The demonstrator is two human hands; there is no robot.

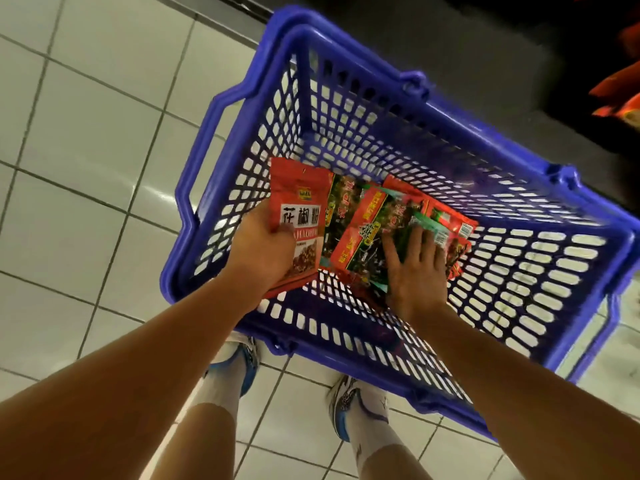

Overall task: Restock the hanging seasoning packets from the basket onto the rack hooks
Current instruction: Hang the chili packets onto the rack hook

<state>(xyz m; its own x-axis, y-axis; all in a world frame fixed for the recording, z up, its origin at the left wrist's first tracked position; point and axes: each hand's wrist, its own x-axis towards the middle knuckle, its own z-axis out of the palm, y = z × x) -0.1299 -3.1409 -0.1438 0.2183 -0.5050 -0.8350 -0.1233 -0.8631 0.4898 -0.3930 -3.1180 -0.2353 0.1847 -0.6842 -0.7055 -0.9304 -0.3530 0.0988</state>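
Head camera, looking steeply down from standing height.

The single wide-angle view faces almost straight down past both forearms into a blue basket on the tiled floor, with the person's shoes at the bottom edge just beneath the lens. The hands sit close, at arm's reach, mid-frame. Lines bow toward the edges. The dark upper right corner is probably a shelf base, too blurred to tell.

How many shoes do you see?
2. One shoe sits on the floor under the basket's near edge, partly hidden by it. The other shoe is to its right, fully showing.
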